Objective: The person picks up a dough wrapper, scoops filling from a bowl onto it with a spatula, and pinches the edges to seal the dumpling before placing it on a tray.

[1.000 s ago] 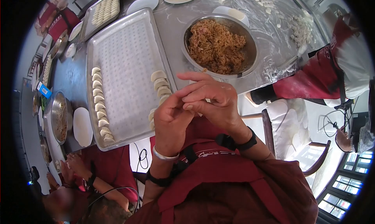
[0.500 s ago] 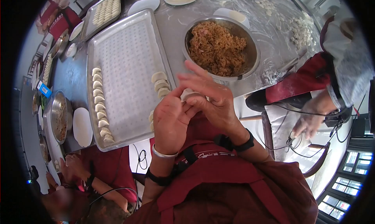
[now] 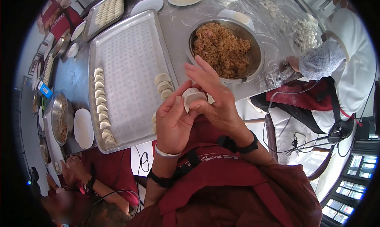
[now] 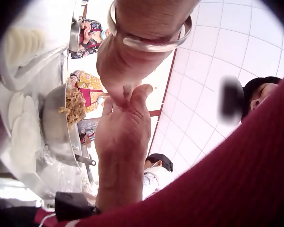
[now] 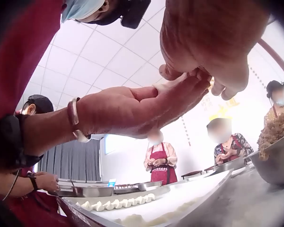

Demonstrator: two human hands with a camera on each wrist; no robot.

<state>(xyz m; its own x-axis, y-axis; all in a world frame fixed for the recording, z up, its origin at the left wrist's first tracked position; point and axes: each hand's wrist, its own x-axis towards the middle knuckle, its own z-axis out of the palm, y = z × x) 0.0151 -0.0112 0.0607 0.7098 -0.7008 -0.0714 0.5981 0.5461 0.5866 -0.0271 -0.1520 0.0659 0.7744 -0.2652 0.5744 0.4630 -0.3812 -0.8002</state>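
Table (image 3: pixel 178 25): filling (image 3: pixel 221 49) in bowl (image 3: pixel 257 56); dumplings (image 3: pixel 101 104) on tray (image 3: pixel 130 49); left hand (image 3: pixel 172 122), right hand (image 3: pixel 217 104) pinch dumpling (image 3: pixel 192 96)

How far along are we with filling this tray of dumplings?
Early on. Done: a full row of dumplings along one long side of the tray, and a short row along the other side, next to the hands. In hand: one dumpling pinched between the left grip and right grip. Left: most of the tray is bare, and the filling is heaped high in its bowl.
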